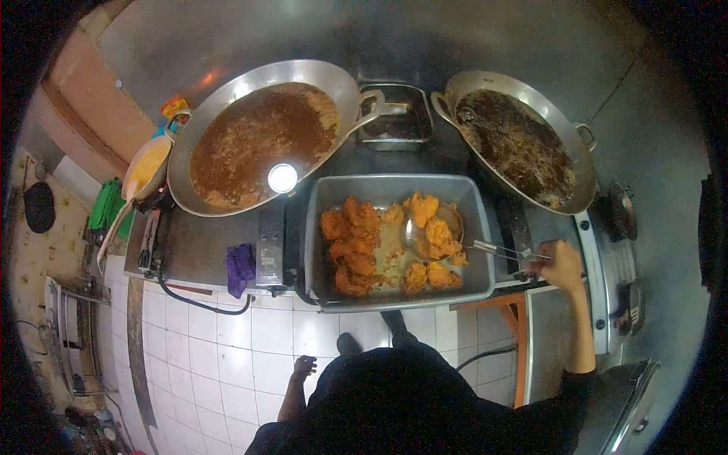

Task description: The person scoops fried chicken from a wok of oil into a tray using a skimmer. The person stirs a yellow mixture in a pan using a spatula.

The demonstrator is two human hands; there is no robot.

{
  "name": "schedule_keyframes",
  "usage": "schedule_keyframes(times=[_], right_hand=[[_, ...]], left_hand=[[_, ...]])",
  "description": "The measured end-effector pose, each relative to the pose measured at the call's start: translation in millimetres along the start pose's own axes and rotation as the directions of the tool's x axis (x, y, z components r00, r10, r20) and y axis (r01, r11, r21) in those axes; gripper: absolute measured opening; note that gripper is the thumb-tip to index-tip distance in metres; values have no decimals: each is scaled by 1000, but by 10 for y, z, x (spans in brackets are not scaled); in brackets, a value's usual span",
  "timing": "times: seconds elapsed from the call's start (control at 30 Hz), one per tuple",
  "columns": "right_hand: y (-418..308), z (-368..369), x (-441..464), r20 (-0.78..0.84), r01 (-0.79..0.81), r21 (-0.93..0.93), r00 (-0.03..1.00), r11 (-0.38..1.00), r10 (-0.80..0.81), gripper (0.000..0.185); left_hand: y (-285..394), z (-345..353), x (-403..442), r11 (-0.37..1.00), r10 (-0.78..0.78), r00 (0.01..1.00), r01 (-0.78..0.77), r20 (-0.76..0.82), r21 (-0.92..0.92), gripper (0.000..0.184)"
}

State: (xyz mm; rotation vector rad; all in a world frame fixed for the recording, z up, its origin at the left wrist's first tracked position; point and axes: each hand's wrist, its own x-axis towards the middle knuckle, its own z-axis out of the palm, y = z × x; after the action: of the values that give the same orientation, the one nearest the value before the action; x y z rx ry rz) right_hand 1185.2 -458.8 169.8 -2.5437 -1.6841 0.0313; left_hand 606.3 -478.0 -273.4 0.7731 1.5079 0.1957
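Observation:
My right hand (560,265) is closed round the handle of a metal skimmer (506,250). The skimmer's round head lies inside a deep grey tray (321,199), among pieces of golden fried chicken (438,233). Some pieces rest on or against the head; which ones it carries I cannot tell. Darker orange fried pieces (350,246) are grouped along the tray's left side, with crumbs scattered on the bottom. Low beside my body, over the tiled floor, my left hand (305,367) hangs with nothing in it, its fingers loosely apart.
Two large woks of dark oil flank the tray: a left wok (262,73) and a bubbling right wok (485,82). Between them sits a lidded metal container (395,114). A purple cloth (240,269) hangs at the counter's front edge. A bowl of yellow liquid (146,167) stands far left.

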Motion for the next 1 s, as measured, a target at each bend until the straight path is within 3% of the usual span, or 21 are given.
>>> schedule_keyframes(times=[0.1,0.2,0.27,0.33,0.4,0.53,0.73,0.8,0.83,0.9,1.0], right_hand=[[106,94,113,30,71,-126,997,990,-67,28],[267,197,180,-6,66,-167,998,984,-68,24],[320,228,190,-27,106,-222,993,969,-115,23],[325,227,171,-46,142,-277,986,950,-161,23],[302,158,134,-8,122,-336,991,934,-132,23],[99,-88,21,25,12,-264,1000,964,-5,22],[413,109,-243,-125,-51,-7,991,999,50,19],[641,370,-208,-12,-96,505,993,858,118,20],[470,257,-167,-15,-87,507,994,857,109,20],[31,-83,-71,263,-261,695,960,670,100,20],[-447,-365,121,241,-252,777,966,577,98,18]], left_hand=[[-77,18,-15,998,-67,998,67,5,5,21],[-176,44,-103,1000,-5,1000,5,18,-13,20],[-430,-2,82,996,-85,996,85,23,-7,21],[-416,-8,25,954,48,987,-91,155,285,21],[-362,21,-91,900,163,971,-220,177,377,22],[-305,76,-70,891,67,975,-154,212,427,22],[-499,107,131,894,162,979,-199,126,402,25],[-451,120,151,986,9,998,-19,61,166,24],[-395,146,103,997,-54,999,54,-1,49,23],[-284,105,10,998,-62,998,63,27,-15,23],[-184,132,-129,988,-41,999,43,19,-148,23]])
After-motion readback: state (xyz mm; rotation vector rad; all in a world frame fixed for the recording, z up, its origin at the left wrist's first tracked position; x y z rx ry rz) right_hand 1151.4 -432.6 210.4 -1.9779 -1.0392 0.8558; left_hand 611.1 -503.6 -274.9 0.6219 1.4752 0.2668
